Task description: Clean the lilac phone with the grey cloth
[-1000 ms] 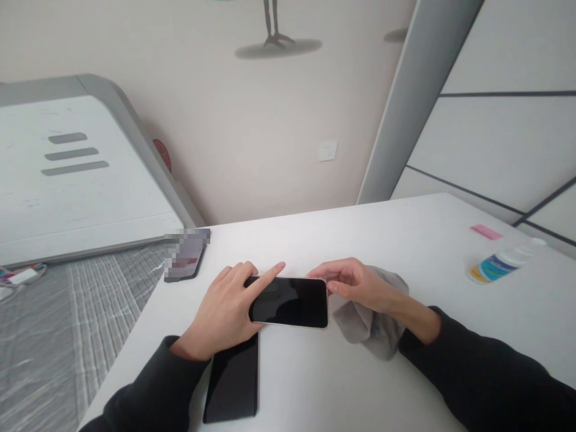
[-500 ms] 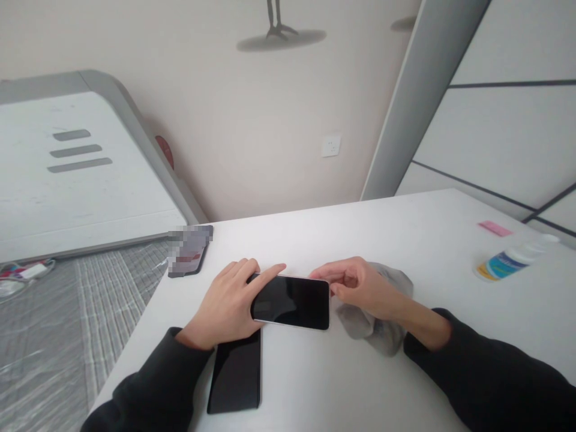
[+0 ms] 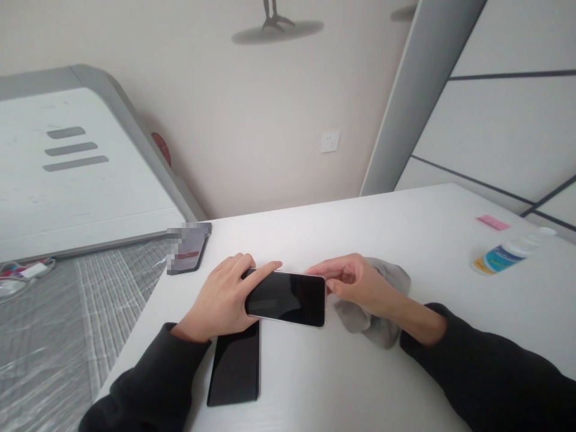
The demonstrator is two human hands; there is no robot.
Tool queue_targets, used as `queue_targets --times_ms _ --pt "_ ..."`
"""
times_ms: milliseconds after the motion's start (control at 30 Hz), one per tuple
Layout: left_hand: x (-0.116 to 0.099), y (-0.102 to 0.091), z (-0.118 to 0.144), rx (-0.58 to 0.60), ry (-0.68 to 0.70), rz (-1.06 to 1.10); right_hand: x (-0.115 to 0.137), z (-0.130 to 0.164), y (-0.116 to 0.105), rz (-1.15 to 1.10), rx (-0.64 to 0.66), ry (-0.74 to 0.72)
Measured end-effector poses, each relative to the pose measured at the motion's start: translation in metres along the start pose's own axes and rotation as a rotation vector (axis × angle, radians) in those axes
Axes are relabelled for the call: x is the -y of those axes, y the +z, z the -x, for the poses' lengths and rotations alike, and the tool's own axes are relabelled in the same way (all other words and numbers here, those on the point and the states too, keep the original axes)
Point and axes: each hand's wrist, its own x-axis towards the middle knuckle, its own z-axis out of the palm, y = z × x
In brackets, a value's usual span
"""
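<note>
While both hands (image 3: 220, 300) (image 3: 355, 282) clasp phone (image 3: 285, 298), white table (image 3: 405, 234) abuts beige wall (image 3: 252, 120).

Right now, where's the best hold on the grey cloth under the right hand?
Probably the loose bunched fold of the grey cloth at its near edge, pinched from above: it is crumpled and raised off the table, while the right hand covers the middle.

sleeves: 2, long, dark charcoal | cuffs: plain, at wrists | left grip (image 3: 221, 300) & right grip (image 3: 357, 283): bare

blk phone (image 3: 285, 298), grey cloth (image 3: 373, 312), wht table (image 3: 360, 240)
</note>
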Motion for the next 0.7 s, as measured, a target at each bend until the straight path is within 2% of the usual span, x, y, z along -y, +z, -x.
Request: queue_targets --times_ms 333,500,700 --pt "0.0003 0.0007 -0.0001 -0.056 -0.008 0.002 -0.0011 -0.0016 0.0043 -0.217 0.002 0.035" --pt "-0.0030 0.0043 -0.0008 -0.067 -0.170 0.001 -0.0033 -0.0063 0.0055 -0.344 0.009 0.078" --pt "-0.0070 0.0069 -0.0016 -0.038 -0.308 -0.060 -0.0081 -0.0068 0.0038 -0.343 0.080 0.123"
